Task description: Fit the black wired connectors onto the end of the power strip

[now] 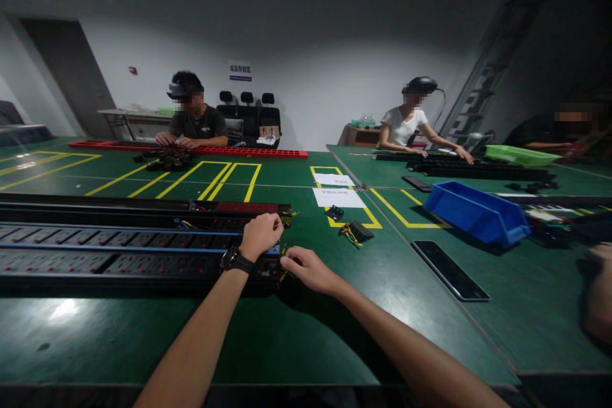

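Long black power strips (157,261) with rows of sockets and small red lights lie side by side on the left of the green table. My left hand (261,234), a watch on its wrist, rests over their right end with its fingers curled; what lies beneath them is hidden. Just right of that end, my right hand (308,269) is closed in a pinch at thin yellowish wires (284,275), mostly covered by the fingers. A small black part with yellow wires (356,233) and a small black bracket (334,211) lie beyond my right hand.
A blue bin (473,213) and a phone (449,269) lie to the right. White paper sheets (339,197) lie ahead. Across the table, one person (198,121) handles black parts (171,158) by a red rail (258,152); another (406,124) works near a green tray (521,155).
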{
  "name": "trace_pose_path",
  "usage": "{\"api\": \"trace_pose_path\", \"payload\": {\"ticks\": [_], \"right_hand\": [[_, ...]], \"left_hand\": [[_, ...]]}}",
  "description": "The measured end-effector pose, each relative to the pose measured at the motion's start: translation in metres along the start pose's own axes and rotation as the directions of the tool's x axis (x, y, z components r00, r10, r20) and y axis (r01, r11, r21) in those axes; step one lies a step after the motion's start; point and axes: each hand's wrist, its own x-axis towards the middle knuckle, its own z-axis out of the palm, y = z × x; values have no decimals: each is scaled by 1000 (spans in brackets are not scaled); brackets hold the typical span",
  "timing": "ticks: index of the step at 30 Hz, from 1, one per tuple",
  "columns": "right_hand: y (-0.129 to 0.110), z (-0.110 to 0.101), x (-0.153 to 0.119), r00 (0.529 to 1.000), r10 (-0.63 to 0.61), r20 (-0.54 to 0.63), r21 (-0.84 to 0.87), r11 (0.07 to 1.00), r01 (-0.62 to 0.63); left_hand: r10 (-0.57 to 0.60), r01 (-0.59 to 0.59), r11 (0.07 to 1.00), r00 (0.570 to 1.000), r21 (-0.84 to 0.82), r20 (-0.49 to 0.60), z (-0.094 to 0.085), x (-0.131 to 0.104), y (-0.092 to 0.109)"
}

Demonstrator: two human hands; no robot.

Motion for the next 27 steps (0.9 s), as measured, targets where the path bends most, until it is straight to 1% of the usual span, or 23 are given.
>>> {"api": "trace_pose_path", "payload": {"ticks": [4, 10, 27], "right_hand": [[1, 0, 1, 1000, -4, -3, -19, 1000, 4], [3, 1, 1, 1000, -4, -8, -40, 999, 4], [2, 1, 1, 1000, -25, -18, -46, 999, 24]], "left_hand": [[4, -4, 1000, 1000, -3, -10, 1, 0, 0], [-18, 19, 1000, 1000, -6, 9, 0, 0, 1], [7, -7, 1000, 1000, -14, -16, 2, 0, -2]]}}
